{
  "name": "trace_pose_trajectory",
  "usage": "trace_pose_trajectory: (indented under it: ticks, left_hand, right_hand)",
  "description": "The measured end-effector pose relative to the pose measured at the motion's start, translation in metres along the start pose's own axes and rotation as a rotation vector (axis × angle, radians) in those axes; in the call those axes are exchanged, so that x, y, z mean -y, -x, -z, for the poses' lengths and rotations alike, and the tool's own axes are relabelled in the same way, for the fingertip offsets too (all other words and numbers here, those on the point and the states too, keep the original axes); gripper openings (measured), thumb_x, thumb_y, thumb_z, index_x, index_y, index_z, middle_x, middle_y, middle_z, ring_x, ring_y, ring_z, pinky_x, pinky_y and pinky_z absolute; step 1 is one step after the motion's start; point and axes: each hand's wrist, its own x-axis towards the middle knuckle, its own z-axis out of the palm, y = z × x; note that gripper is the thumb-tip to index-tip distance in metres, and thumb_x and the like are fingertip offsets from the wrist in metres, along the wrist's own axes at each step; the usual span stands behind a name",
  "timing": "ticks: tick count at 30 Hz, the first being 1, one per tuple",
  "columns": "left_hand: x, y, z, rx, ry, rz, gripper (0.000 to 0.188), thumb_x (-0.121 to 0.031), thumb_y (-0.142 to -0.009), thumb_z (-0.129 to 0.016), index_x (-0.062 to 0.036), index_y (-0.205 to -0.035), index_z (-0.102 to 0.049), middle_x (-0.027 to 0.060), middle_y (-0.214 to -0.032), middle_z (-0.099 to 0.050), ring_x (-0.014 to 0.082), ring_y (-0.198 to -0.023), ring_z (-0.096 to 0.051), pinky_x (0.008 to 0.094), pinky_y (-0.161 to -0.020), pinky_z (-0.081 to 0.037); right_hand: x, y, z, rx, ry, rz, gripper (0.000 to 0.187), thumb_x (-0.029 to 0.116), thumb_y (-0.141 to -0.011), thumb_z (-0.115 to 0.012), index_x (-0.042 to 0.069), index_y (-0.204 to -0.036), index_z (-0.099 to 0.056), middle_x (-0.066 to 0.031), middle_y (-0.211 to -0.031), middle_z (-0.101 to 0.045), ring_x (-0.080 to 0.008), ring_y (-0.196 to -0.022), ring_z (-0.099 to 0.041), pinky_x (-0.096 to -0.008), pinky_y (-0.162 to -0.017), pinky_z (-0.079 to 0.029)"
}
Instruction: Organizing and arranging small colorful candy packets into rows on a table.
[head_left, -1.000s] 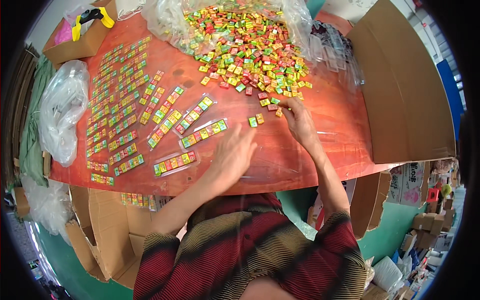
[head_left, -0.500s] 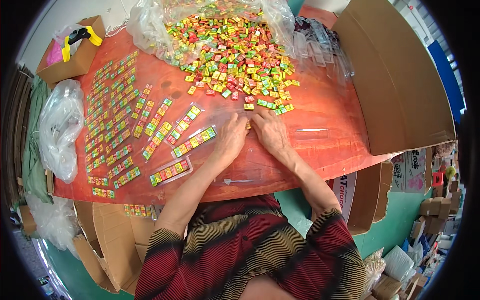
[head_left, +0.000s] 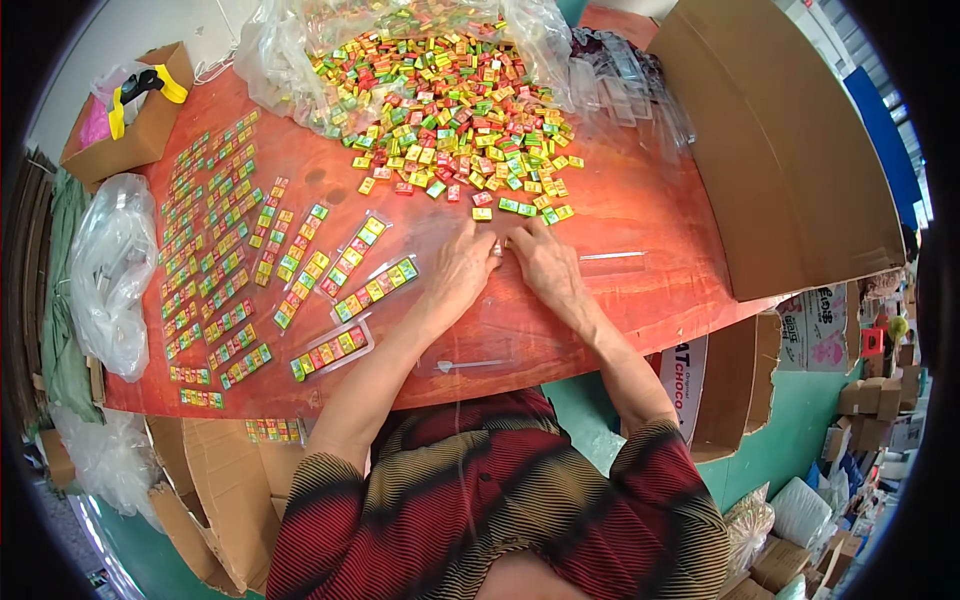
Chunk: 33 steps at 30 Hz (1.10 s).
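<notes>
Both hands meet at the middle of the red desk (head_left: 640, 215), the left hand (head_left: 458, 270) and right hand (head_left: 540, 265) lying side by side with their fingertips drawn together over a small piece (head_left: 497, 247) between them; it is too small and too covered to tell what it is, or whether the fingers actually pinch it. Just beyond the fingertips lies the near edge of a heap of small coloured candies (head_left: 450, 130), green, yellow, red and orange, spilling out of a wide clear plastic bag (head_left: 275, 60) opened flat at the far side of the desk. To the left of the hands lie narrow clear sleeves filled with candies (head_left: 375, 290) in single rows, set out in slanting lines across the left half of the desk. An empty clear sleeve (head_left: 612, 257) lies just right of the right hand. At the far left corner stands a cardboard box (head_left: 150, 130) holding something pink and a yellow-and-black item. A crumpled clear bag (head_left: 105, 270) hangs at the left edge. A large flat cardboard sheet (head_left: 780, 150) covers the desk's right end.
</notes>
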Motion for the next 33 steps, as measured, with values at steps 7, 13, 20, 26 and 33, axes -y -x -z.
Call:
trace_pose_trajectory:
  ticks: [7,13,20,26,33]
  left_hand:
    - [0.000,0.007,0.007,-0.054,0.003,0.019,0.030,-0.012,-0.069,-0.069,-0.0051,-0.096,-0.059,0.0146,-0.090,-0.050,0.0335,-0.081,-0.055,0.0424,-0.068,-0.045]
    - [0.005,0.008,0.006,-0.020,-0.042,-0.006,0.029,-0.013,-0.068,-0.070,-0.0042,-0.094,-0.060,0.0138,-0.086,-0.048,0.0330,-0.079,-0.055,0.0421,-0.067,-0.045]
    - [0.006,0.007,0.010,-0.010,-0.035,0.017,0.029,-0.012,-0.068,-0.070,-0.0028,-0.094,-0.058,0.0147,-0.087,-0.048,0.0335,-0.079,-0.055,0.0422,-0.067,-0.045]
    - [0.004,0.014,0.017,-0.007,-0.046,0.054,0.032,-0.014,-0.068,-0.070,-0.0024,-0.095,-0.057,0.0161,-0.089,-0.049,0.0349,-0.082,-0.055,0.0433,-0.068,-0.045]
    - [-0.004,0.010,0.017,-0.009,-0.053,0.021,0.043,-0.018,-0.066,-0.073,-0.0075,-0.105,-0.058,0.0155,-0.091,-0.050,0.0334,-0.083,-0.056,0.0431,-0.069,-0.045]
  right_hand:
    - [-0.011,-0.024,0.004,-0.117,-0.063,-0.035,0.009,0.006,-0.075,-0.051,0.004,-0.083,-0.055,-0.0138,-0.087,-0.053,-0.0322,-0.079,-0.056,-0.0411,-0.060,-0.048]
    - [-0.021,-0.034,-0.008,-0.102,0.223,0.092,0.011,0.006,-0.077,-0.048,0.003,-0.085,-0.056,-0.0136,-0.084,-0.055,-0.0309,-0.077,-0.057,-0.0398,-0.061,-0.049]
    - [0.021,-0.014,-0.001,-0.123,-0.071,-0.016,0.020,0.015,-0.078,-0.056,0.004,-0.094,-0.052,-0.0167,-0.081,-0.057,-0.0342,-0.072,-0.057,-0.0416,-0.059,-0.047]
    - [0.020,0.003,-0.021,-0.114,0.001,-0.123,0.016,0.016,-0.078,-0.058,0.007,-0.091,-0.055,-0.0135,-0.080,-0.056,-0.0314,-0.071,-0.058,-0.0412,-0.057,-0.047]
    - [-0.018,-0.003,0.012,0.016,0.137,-0.186,0.016,0.014,-0.079,-0.058,0.007,-0.093,-0.056,-0.0124,-0.087,-0.055,-0.0304,-0.074,-0.058,-0.0412,-0.060,-0.047]
